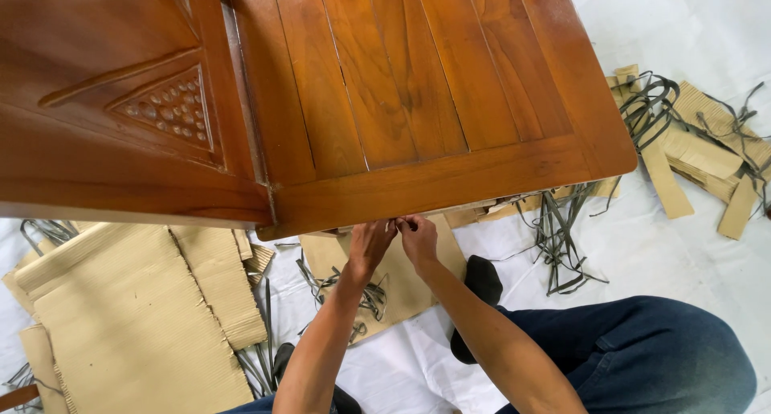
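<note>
Both hands, left hand [369,244] and right hand [418,237], pinch closed beneath the front edge of the polished brown slatted wooden furniture panel [418,101], grip contents hidden; steady, close fingertip work suits here.

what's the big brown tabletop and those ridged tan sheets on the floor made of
The tabletop looks like solid wood with a glossy varnish: plank seams, grain and sheen show. The tan sheets look like corrugated cardboard, matte, with fine parallel ribs and torn edges.
</note>
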